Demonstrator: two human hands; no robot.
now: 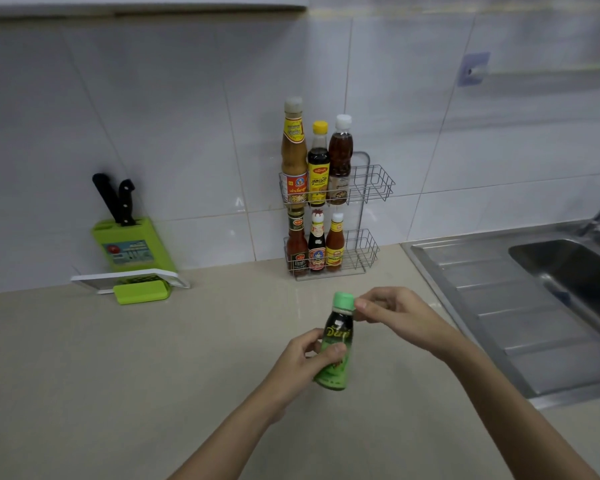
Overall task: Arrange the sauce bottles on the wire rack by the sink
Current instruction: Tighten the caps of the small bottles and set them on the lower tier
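- Nearest the lens, a green-capped bottle (336,344) of dark sauce was held in the air above the beige counter (125,368), in front of the wire rack (368,188) and well short of it.
- Left hand (307,362) was wrapped round the bottle's lower body, thumb across the green label, fingers closed tight on it.
- Right hand (395,315) met the bottle at the neck just below the cap; thumb and forefinger were pinched together there, touching the cap's edge, the other fingers curled loosely behind.
- Wire rack stood on the counter against the tiled wall, two tiers, left of the steel sink (551,278).
- Upper tier held three bottles in its left part: a tall tan-sauce bottle (293,150) at the left end, a yellow-capped dark bottle (318,164) in the middle, a white-capped brown bottle (340,161) to its right. The basket's right part was unoccupied.
- Lower tier held three shorter bottles, likewise to the left: a red-sauce bottle (296,242), a dark bottle with a red-and-white cap (316,242), an orange-sauce bottle with a yellow label (335,242).
- Well to the left of the rack, a green knife block (132,247) leaned at the wall, holding two black-handled knives (116,199).
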